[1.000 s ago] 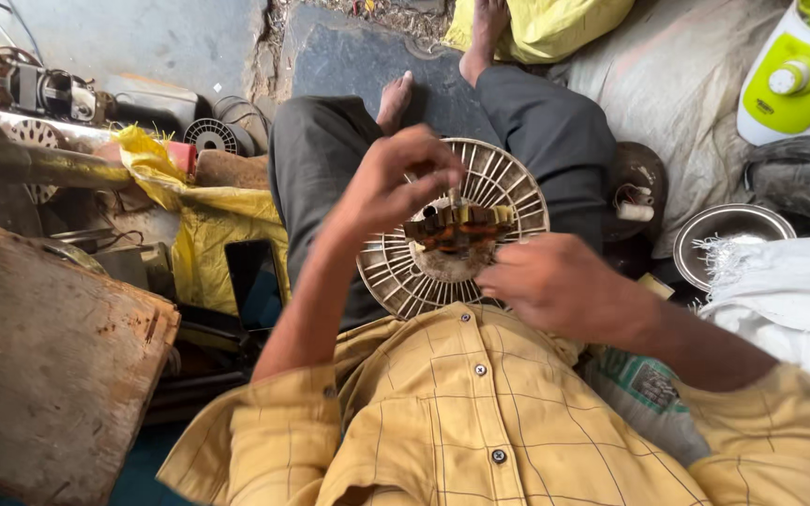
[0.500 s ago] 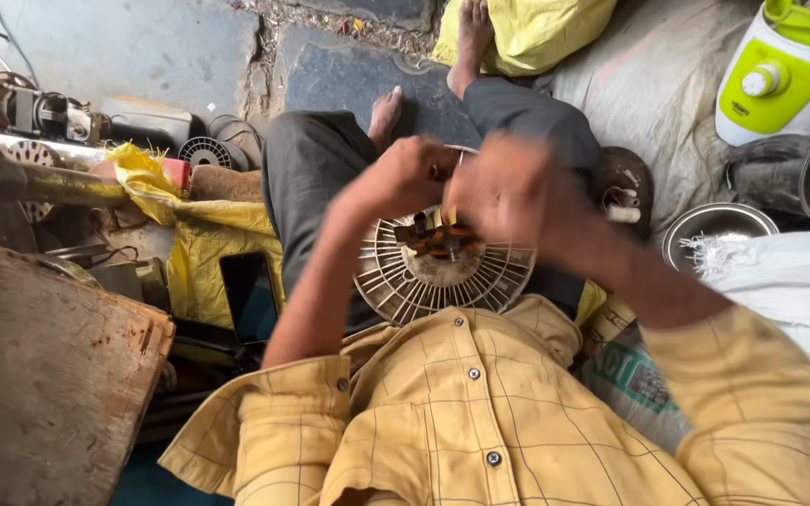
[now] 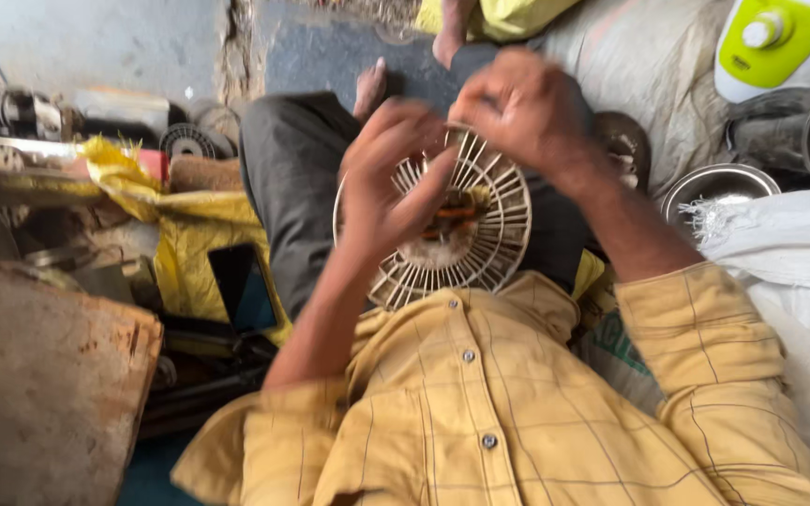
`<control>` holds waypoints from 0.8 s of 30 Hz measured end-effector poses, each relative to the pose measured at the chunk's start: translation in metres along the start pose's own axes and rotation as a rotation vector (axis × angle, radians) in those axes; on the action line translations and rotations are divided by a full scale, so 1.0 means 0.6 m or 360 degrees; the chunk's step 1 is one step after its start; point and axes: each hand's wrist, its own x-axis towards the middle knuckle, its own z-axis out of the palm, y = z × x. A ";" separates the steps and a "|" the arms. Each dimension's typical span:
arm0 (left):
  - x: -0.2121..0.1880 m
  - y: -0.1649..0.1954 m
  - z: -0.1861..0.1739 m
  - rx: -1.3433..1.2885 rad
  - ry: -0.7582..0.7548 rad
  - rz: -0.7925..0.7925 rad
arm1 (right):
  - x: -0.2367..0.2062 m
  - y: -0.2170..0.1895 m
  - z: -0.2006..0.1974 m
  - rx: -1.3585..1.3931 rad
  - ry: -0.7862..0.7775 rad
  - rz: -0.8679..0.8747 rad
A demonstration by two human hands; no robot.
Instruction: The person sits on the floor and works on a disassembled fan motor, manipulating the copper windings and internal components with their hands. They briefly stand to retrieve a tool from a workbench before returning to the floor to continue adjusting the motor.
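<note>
1. Left hand [image 3: 388,183] curled over the hub of the round slatted fan guard [image 3: 480,253], fingers bent around the copper-wound motor core [image 3: 452,217] at its centre.
2. Right hand [image 3: 527,108] lifted off the near rim since a second ago, now at the guard's far edge; blurred, so grip cannot be told.
3. Guard tilted on the lap, against dark trousers [image 3: 283,169].
4. Beyond: dark phone [image 3: 241,286] on yellow sacking, steel bowl [image 3: 719,183], green-and-white appliance [image 3: 780,42].
</note>
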 end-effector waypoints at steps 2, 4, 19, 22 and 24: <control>0.065 -0.020 -0.009 0.0675 -0.0247 0.0315 | 0.004 -0.037 -0.017 -0.0371 -0.0008 -0.0251; 0.094 -0.025 -0.033 0.0513 -0.0825 0.0092 | -0.005 -0.103 -0.032 -0.0108 -0.0187 -0.0227; -0.031 -0.001 0.002 0.0154 0.0023 0.0158 | 0.008 0.018 0.014 0.0018 0.0004 -0.0142; 0.062 -0.032 -0.013 0.0627 -0.0498 0.0029 | 0.003 -0.038 0.002 -0.0021 -0.0224 -0.0413; 0.091 -0.033 -0.039 0.0665 -0.0841 0.0044 | -0.001 -0.094 -0.020 -0.0097 -0.0355 -0.0582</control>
